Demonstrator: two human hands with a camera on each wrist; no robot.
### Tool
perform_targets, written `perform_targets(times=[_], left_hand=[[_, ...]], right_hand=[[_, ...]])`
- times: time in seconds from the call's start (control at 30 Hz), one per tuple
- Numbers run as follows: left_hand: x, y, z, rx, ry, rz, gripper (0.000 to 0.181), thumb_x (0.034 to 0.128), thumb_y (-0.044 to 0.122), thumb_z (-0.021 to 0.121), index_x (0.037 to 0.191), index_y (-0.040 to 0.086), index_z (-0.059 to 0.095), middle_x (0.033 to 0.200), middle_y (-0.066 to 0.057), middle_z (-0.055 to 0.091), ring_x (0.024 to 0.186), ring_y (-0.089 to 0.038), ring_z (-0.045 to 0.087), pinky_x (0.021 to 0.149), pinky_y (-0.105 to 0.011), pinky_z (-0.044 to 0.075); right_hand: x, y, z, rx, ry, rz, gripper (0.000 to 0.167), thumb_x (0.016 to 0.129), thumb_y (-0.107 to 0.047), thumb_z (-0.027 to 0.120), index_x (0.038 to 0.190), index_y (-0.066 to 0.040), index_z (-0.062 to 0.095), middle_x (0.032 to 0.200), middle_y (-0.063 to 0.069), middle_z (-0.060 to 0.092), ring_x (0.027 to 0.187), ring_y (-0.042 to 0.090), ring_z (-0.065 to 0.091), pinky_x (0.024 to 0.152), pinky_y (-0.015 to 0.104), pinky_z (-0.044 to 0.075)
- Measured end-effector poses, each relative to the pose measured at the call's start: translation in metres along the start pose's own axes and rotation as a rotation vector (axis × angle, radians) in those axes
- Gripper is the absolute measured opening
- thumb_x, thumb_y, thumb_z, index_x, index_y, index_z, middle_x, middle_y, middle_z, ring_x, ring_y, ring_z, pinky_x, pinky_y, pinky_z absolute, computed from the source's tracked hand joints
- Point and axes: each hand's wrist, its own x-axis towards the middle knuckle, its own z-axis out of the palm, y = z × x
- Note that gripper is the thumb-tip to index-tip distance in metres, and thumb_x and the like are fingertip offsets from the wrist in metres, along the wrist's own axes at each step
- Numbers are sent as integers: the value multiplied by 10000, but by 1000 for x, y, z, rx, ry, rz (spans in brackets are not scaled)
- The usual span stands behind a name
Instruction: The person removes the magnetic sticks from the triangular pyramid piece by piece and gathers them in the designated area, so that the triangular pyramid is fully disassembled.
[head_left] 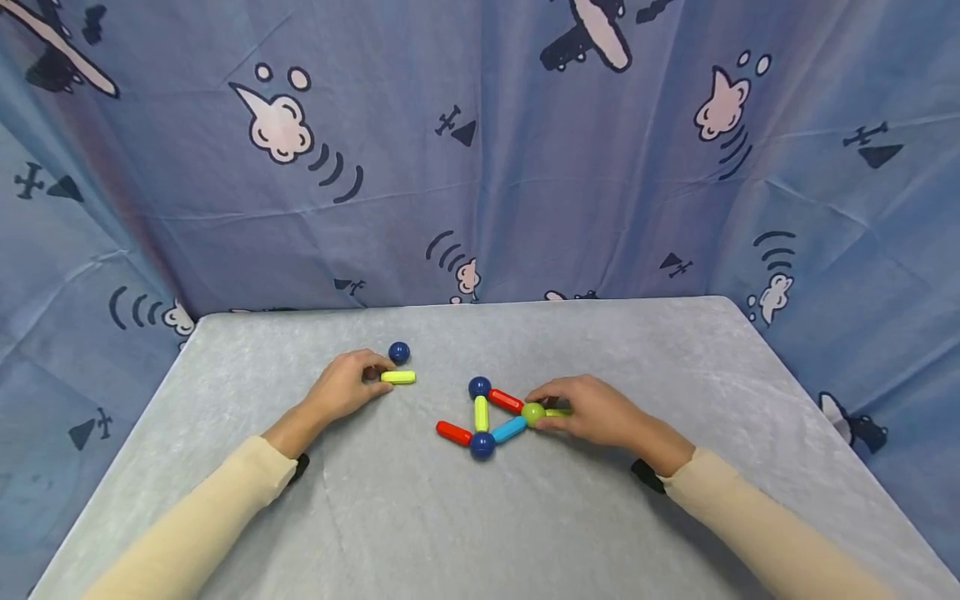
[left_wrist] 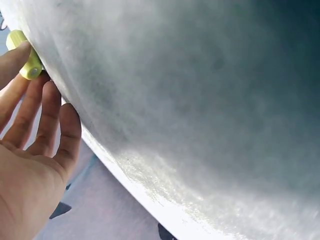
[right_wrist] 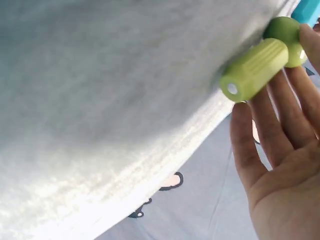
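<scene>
In the head view, I have the left hand pinching a loose yellow-green rod by its left end, with a loose navy ball just beyond on the far side. The right hand pinches the lime-green ball, the right corner of a triangle of balls and rods; an attached rod runs right from it. I'd hold that corner lightly, so the sky-blue rod and upper red rod aren't pulled off.

In the left wrist view, the fingers are nearly together on the loose rod, a pale dot on its end. I'd leave the opposite tip uncovered; whether the rod touches the table, I can't tell.

In the right wrist view, the thumb presses the ball against the fingers; I'd avoid knocking the attached rod sideways.
</scene>
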Motion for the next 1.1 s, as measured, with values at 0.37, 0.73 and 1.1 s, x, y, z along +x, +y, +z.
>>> perform_targets(times=[0.37, 0.73, 1.1], left_hand=[[-5, 4, -7, -73, 96, 56, 330, 840, 184, 804, 1150, 104, 725, 1090, -75, 704, 930, -212, 659, 802, -400, 538], [-16, 65, 16, -69, -50, 257, 239, 860, 192, 784, 1084, 119, 741, 1037, -32, 695, 964, -199, 646, 833, -354, 544], [-17, 85, 31, -44, -172, 376, 221, 871, 218, 775, 1086, 172, 753, 1030, 31, 704, 1016, -134, 619, 931, -339, 504]], right_hand=[[3, 7, 0, 29, -3, -24, 341, 848, -359, 785, 1163, -236, 741, 1053, -89, 741, 903, 42, 655, 811, 342, 559], [1, 12, 4, 40, 45, -60, 333, 846, -346, 792, 1159, -248, 733, 1078, -100, 729, 888, 29, 627, 822, 329, 561], [0, 15, 6, 64, 60, -73, 326, 850, -354, 787, 1156, -255, 732, 1064, -97, 728, 888, 35, 633, 809, 330, 558]])
